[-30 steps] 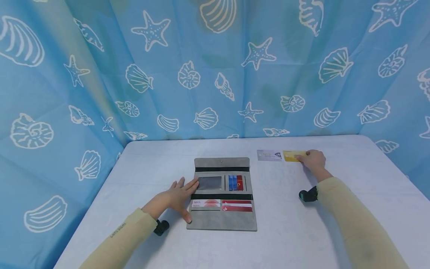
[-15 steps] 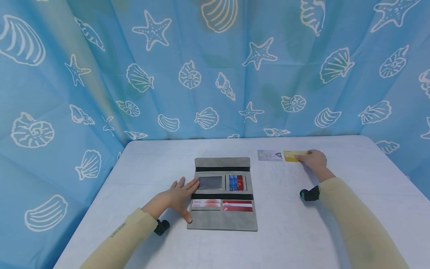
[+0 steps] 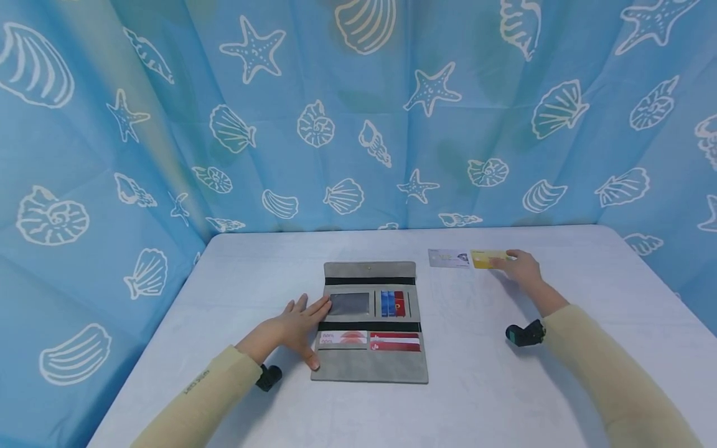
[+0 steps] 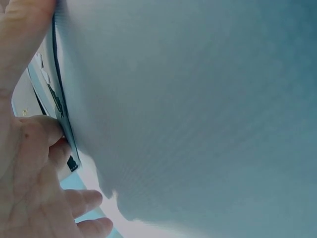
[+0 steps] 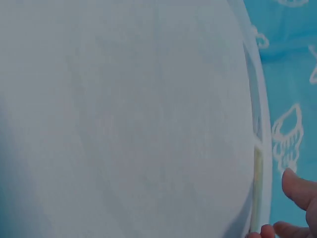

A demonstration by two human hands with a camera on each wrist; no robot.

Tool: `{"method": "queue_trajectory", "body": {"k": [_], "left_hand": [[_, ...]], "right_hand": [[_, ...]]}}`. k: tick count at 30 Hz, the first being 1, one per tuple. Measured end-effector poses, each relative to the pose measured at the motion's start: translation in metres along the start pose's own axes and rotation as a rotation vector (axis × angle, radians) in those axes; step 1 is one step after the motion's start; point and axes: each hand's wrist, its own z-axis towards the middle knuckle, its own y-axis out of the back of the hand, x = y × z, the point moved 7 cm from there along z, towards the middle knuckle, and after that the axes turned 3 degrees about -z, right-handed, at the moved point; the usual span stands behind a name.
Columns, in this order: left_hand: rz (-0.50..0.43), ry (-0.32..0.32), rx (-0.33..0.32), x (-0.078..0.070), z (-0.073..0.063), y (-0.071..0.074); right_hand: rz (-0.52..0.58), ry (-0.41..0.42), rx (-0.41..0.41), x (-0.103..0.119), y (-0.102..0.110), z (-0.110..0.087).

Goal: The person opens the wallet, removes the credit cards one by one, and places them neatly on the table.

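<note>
A grey wallet [image 3: 368, 367] lies unfolded on the table, with several cards in its slots and a dark window pocket [image 3: 350, 304]. My left hand [image 3: 294, 330] rests with spread fingers along its left edge; in the left wrist view, thumb and fingertips [image 4: 57, 131] meet that edge. Farther right, a yellow card [image 3: 483, 259] lies flat beside a silver card [image 3: 448, 258] marked VIP. Over the yellow card's right part is my right hand [image 3: 521, 267], covering that end. In the right wrist view its thumb [image 5: 297, 188] stands apart from the other fingers near the card.
A white cloth covers the table [image 3: 465, 398]. Behind and to the left hangs a blue curtain [image 3: 313, 81] printed with shells and starfish. Both cards lie near the table's back edge. A small black camera sits at each wrist.
My right forearm has swung slightly to the right, while the right hand stays at the yellow card. The left hand, wallet and cards look unmoved.
</note>
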Motion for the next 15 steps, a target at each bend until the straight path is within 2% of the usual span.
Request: {"method": "queue_trajectory", "body": {"k": [7,15], "left_hand": [[0.005,0.009,0.002,0.0,0.0,0.0],[0.008,-0.003,-0.007,-0.002,-0.001,0.002]], "right_hand": [[-0.007,0.15,0.055,0.026,-0.021,-0.018],[-0.001,0.256,0.095,0.064,-0.046,-0.046]]}}
